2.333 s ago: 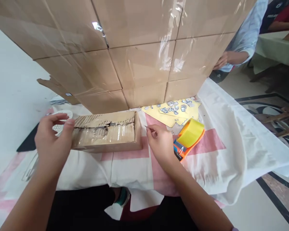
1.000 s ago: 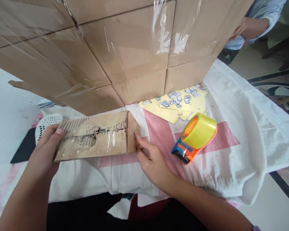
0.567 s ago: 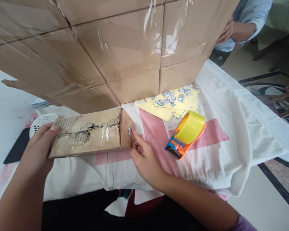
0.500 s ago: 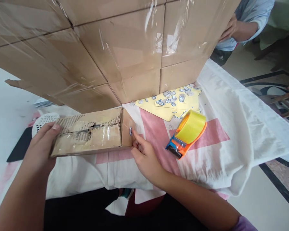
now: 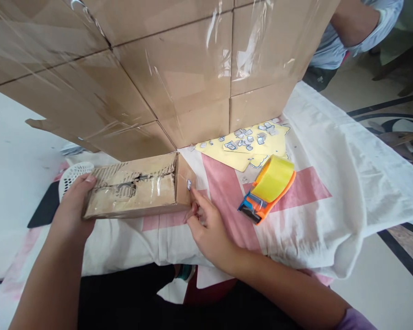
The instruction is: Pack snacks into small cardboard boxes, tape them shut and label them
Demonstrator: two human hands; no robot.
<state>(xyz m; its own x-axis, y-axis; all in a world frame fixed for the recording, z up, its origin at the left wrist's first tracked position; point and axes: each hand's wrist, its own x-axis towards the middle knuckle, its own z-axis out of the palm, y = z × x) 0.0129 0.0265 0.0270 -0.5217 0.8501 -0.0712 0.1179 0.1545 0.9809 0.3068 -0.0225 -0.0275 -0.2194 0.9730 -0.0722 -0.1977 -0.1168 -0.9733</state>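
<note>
Cardboard box (image 5: 137, 190) lies on your table (image 5: 330, 151) near its front edge, below the big carton wall (image 5: 179, 68). Your left hand (image 5: 72, 208) wraps its left end, fingers curled on. Your right hand (image 5: 208, 227) presses a small sticker (image 5: 189, 184) onto its right end, fingertips together. Tape dispenser (image 5: 268, 188) lies to the right.

Behind, a tall wall of cardboard boxes (image 5: 179, 68) wrapped in clear film. On the table, a white cloth with pink squares (image 5: 330, 160). On the cloth, an orange tape dispenser (image 5: 266, 190) carrying a yellow roll, lying on its side. Just beyond, a yellow sheet (image 5: 248, 149) strewn with small blue-edged stickers. At far left, a white perforated basket (image 5: 74, 174) beside a dark flat mat (image 5: 43, 211). Top right, another person's arm in a light blue sleeve (image 5: 361, 23).
</note>
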